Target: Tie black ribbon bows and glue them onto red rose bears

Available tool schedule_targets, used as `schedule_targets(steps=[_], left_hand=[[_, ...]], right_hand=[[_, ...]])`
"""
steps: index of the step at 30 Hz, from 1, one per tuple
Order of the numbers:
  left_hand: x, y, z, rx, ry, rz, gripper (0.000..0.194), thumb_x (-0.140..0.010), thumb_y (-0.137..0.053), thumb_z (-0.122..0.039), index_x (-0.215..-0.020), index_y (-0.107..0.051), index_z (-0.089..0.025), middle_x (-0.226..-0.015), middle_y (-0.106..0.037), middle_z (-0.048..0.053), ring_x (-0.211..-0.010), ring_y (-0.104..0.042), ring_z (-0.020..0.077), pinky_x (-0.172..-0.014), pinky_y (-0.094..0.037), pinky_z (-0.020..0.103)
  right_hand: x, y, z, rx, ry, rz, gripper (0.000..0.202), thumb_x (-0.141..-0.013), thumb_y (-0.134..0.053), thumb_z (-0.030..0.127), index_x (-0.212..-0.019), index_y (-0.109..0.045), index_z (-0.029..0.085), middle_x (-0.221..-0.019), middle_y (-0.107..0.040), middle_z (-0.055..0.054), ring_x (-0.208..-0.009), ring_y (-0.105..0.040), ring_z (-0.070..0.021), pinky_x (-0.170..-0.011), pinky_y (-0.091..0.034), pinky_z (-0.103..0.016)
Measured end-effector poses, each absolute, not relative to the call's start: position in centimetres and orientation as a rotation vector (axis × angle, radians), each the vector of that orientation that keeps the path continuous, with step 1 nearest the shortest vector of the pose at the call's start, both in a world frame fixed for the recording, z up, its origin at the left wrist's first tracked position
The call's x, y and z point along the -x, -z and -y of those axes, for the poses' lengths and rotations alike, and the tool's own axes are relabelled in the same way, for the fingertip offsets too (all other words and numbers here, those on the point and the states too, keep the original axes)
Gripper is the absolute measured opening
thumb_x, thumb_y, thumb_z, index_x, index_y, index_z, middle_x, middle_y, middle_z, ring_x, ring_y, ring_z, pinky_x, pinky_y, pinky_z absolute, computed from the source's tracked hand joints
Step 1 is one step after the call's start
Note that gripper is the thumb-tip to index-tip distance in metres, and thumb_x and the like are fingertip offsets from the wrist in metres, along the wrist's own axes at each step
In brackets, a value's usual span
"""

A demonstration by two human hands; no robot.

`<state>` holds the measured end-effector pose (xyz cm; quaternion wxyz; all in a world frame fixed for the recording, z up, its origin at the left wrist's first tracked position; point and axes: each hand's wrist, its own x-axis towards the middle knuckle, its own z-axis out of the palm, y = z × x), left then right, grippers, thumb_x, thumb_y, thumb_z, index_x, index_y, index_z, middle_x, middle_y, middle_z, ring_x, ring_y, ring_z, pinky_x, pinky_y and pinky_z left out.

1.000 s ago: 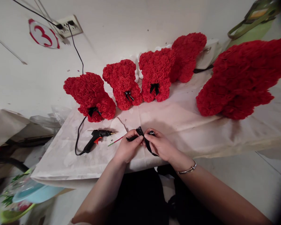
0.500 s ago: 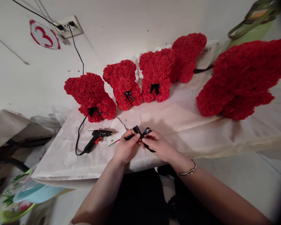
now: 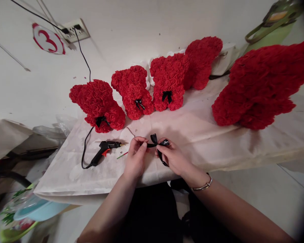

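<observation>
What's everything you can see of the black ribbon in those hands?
The black ribbon looks smooth and slightly shiny, with white lettering on its right part. It is gathered into a bow: one piece points up, another trails down. The left hand pinches its left part; the right hand holds it near its middle, over the table.

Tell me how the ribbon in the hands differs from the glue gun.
The ribbon is pinched between the left hand and right hand; the glue gun lies on the table, untouched. The ribbon is looped and printed in white; the glue gun is a solid tool with a red trigger and a cord. Both are mostly black.
</observation>
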<state>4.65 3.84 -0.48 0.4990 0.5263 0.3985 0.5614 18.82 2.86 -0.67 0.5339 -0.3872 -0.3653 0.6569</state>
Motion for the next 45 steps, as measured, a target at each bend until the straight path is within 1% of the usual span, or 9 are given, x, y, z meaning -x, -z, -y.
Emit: schedule_targets(steps=[3, 6, 14, 18, 23, 27, 32, 37, 45], left_hand=[[-4.5, 0.4, -3.2, -1.452, -1.55, -1.113, 0.017, -0.083, -0.068, -0.03, -0.097, -0.063, -0.022, -0.102, -0.055, 0.002, -0.099, -0.053, 0.0147, -0.093, -0.041, 0.029], [-4.6, 0.3, -2.6, -1.931, -1.545, -1.295, 0.013, -0.083, -0.067, -0.026, -0.095, -0.07, -0.022, -0.103, -0.058, 0.004, -0.104, -0.053, 0.0178, -0.098, -0.039, 0.033], [-4.6, 0.2, -3.1, -2.086, -1.301, -1.287, 0.02, -0.085, -0.062, -0.034, -0.095, -0.072, -0.02, -0.095, -0.066, 0.006, -0.093, -0.061, 0.019, -0.084, -0.047, 0.033], [-4.7, 0.0, -3.3, -1.966, -1.251, -1.277, 0.018, -0.08, -0.068, -0.035, -0.088, -0.07, -0.02, -0.089, -0.066, 0.004, -0.085, -0.061, 0.0179, -0.079, -0.047, 0.03], [-4.7, 0.2, -3.6, -1.806, -1.207, -1.252, 0.021, -0.088, -0.06, -0.033, -0.075, -0.068, -0.018, -0.074, -0.061, 0.002, -0.07, -0.056, 0.0141, -0.067, -0.043, 0.024], [-4.2, 0.7, -3.7, -1.697, -1.206, -1.209, 0.031, -0.092, -0.053, -0.038, -0.073, -0.066, -0.017, -0.074, -0.059, 0.003, -0.072, -0.055, 0.0147, -0.07, -0.043, 0.024], [-4.0, 0.7, -3.5, -1.645, -1.173, -1.183, 0.035, -0.093, -0.05, -0.039, -0.068, -0.063, -0.016, -0.072, -0.06, 0.003, -0.073, -0.055, 0.0156, -0.074, -0.043, 0.026], [-4.4, 0.0, -3.3, -1.668, -1.137, -1.173, 0.032, -0.091, -0.05, -0.031, -0.068, -0.066, -0.017, -0.07, -0.063, 0.002, -0.073, -0.056, 0.0166, -0.074, -0.042, 0.026], [-4.7, -0.1, -3.2, -1.715, -1.115, -1.148, 0.031, -0.086, -0.051, -0.027, -0.058, -0.059, -0.017, -0.06, -0.057, 0.0, -0.06, -0.048, 0.0142, -0.061, -0.037, 0.025]], right_hand=[[-18.5, 0.9, -2.8, 0.947, -1.495, 0.863, 0.027, -0.072, -0.065, 0.039, -0.079, -0.045, 0.023, -0.057, -0.054, 0.006, -0.047, -0.04, -0.0089, -0.046, -0.025, -0.024], [-18.4, 1.0, -2.6, 0.963, -1.43, 0.899, 0.021, -0.071, -0.066, 0.034, -0.076, -0.049, 0.022, -0.06, -0.048, 0.006, -0.056, -0.044, -0.0107, -0.054, -0.031, -0.025], [-18.6, 1.4, -2.7, 0.9, -1.466, 1.019, 0.009, -0.068, -0.055, 0.022, -0.076, -0.056, 0.022, -0.069, -0.052, 0.005, -0.063, -0.045, -0.012, -0.06, -0.034, -0.026], [-18.6, 1.7, -2.8, 0.884, -1.492, 1.017, 0.012, -0.069, -0.053, 0.022, -0.08, -0.059, 0.022, -0.071, -0.054, 0.004, -0.062, -0.044, -0.0112, -0.06, -0.035, -0.026], [-18.5, 1.3, -2.7, 0.859, -1.506, 1.02, 0.009, -0.074, -0.06, 0.026, -0.081, -0.057, 0.022, -0.072, -0.054, 0.003, -0.068, -0.052, -0.0132, -0.066, -0.042, -0.029], [-18.5, 1.0, -2.7, 0.849, -1.493, 0.979, 0.022, -0.076, -0.066, 0.036, -0.086, -0.051, 0.024, -0.076, -0.052, 0.004, -0.072, -0.055, -0.0142, -0.068, -0.045, -0.03], [-18.4, 0.7, -2.6, 0.836, -1.469, 0.997, 0.031, -0.072, -0.071, 0.037, -0.097, -0.056, 0.024, -0.082, -0.054, 0.001, -0.073, -0.05, -0.0142, -0.067, -0.043, -0.029], [-18.2, 0.8, -2.6, 0.866, -1.422, 0.985, 0.033, -0.069, -0.073, 0.035, -0.097, -0.061, 0.023, -0.088, -0.057, -0.001, -0.077, -0.048, -0.0155, -0.066, -0.038, -0.029], [-18.4, 0.9, -2.7, 0.871, -1.435, 0.951, 0.02, -0.066, -0.074, 0.03, -0.083, -0.065, 0.023, -0.077, -0.058, 0.002, -0.075, -0.05, -0.015, -0.073, -0.04, -0.03]])
